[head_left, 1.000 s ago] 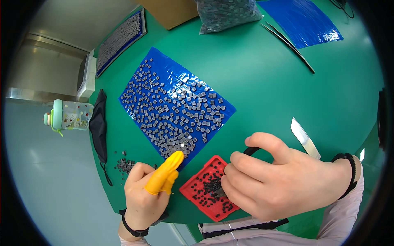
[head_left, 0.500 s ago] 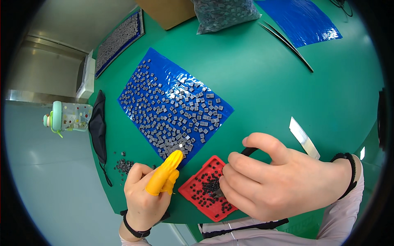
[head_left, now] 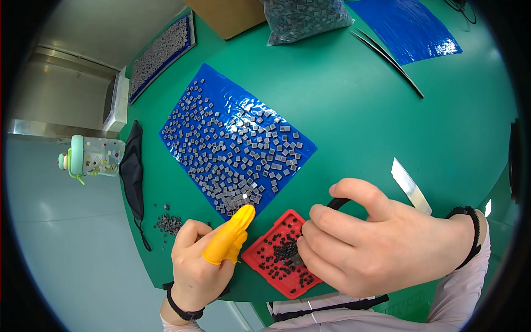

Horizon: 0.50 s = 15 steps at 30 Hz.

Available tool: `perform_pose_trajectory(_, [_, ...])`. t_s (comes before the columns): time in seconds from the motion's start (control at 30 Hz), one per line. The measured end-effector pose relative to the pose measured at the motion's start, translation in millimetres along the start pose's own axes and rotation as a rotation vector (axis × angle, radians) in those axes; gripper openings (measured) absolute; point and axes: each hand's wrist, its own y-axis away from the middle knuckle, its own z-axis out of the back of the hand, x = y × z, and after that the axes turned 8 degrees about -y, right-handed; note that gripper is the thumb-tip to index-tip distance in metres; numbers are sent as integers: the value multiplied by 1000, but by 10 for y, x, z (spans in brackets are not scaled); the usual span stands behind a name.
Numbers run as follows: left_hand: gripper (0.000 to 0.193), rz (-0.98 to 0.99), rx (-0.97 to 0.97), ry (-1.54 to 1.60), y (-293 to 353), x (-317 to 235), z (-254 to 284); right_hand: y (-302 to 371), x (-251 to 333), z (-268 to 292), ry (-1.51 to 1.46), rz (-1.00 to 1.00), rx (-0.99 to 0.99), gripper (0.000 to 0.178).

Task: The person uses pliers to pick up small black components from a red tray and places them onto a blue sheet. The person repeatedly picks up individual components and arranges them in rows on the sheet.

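2 hands: L (head_left: 202,265) loosely curled, empty; R (head_left: 376,243) clamped on black tool (head_left: 338,203) over 1 red tray (head_left: 260,257).

- Bright, even overhead light; shadows are faint and soft.
- White glare streaks the glossy blue sheet (head_left: 238,138).
- Fisheye view bends the green worktop (head_left: 354,110), with a black rim vignette.
- Focus is sharp centrally.

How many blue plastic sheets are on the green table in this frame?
3. One central blue sheet covered with small grey pieces, one at the top right, and one at the top left under a dense grey layer. More may lie outside the view.
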Motion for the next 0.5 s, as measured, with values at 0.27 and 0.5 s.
perform_pose_trajectory(0.27, [38,-34,-16,-14,-10,-9,-17,7,-2,19,-1,1,13,15])
perform_pose_trajectory(0.5, [40,150,-105,-130,47,50,61,9,-24,35,1,11,21,14])
